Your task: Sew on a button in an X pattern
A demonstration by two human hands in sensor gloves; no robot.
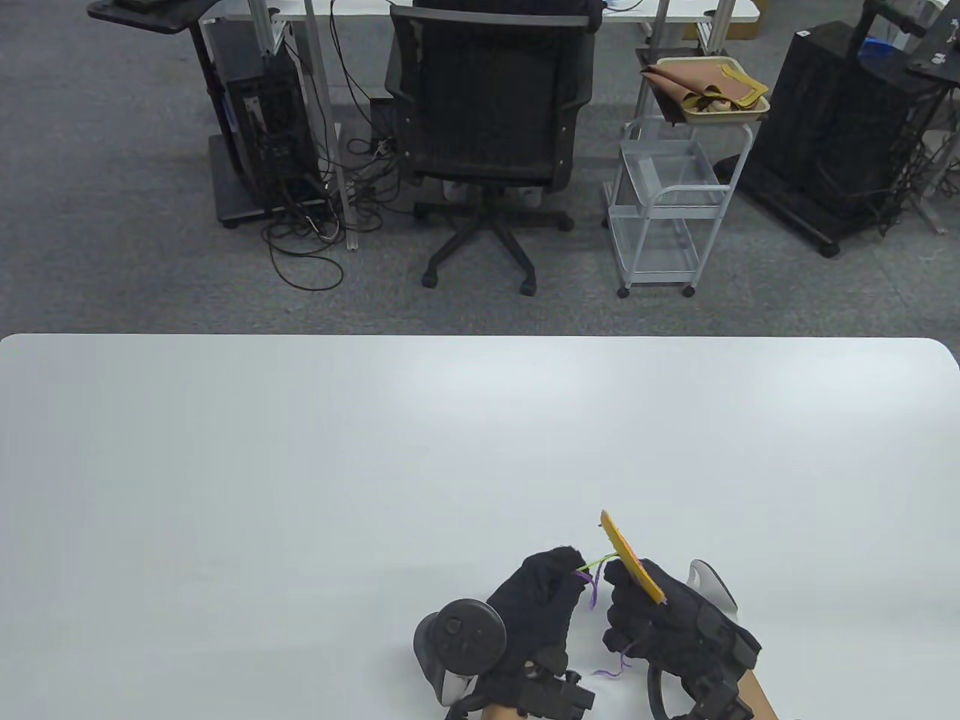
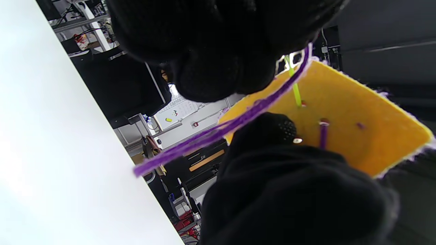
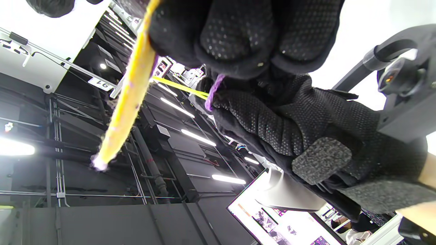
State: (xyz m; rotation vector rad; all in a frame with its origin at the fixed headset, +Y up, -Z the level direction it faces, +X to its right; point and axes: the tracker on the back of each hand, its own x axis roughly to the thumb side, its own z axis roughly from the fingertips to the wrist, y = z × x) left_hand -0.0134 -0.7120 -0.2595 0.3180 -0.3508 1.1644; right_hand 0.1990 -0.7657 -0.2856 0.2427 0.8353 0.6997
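Observation:
My right hand (image 1: 637,600) grips a yellow felt square (image 1: 628,556) on edge, low above the table. A thin green needle (image 1: 600,561) sticks out of the felt's left face. My left hand (image 1: 571,568) pinches the needle's free end. Purple thread (image 1: 592,592) hangs from that pinch. In the left wrist view the needle (image 2: 295,86) enters the felt (image 2: 361,102) beside small red-rimmed holes, and a purple stitch (image 2: 323,134) shows. In the right wrist view the felt (image 3: 131,85) is edge-on, with the needle (image 3: 178,87) running to the left hand (image 3: 272,119). I see no button.
The white table (image 1: 300,487) reaches to its far edge. A loose purple thread end (image 1: 615,670) dangles between the wrists. Beyond the table stand an office chair (image 1: 487,135) and a white cart (image 1: 667,210) on the floor.

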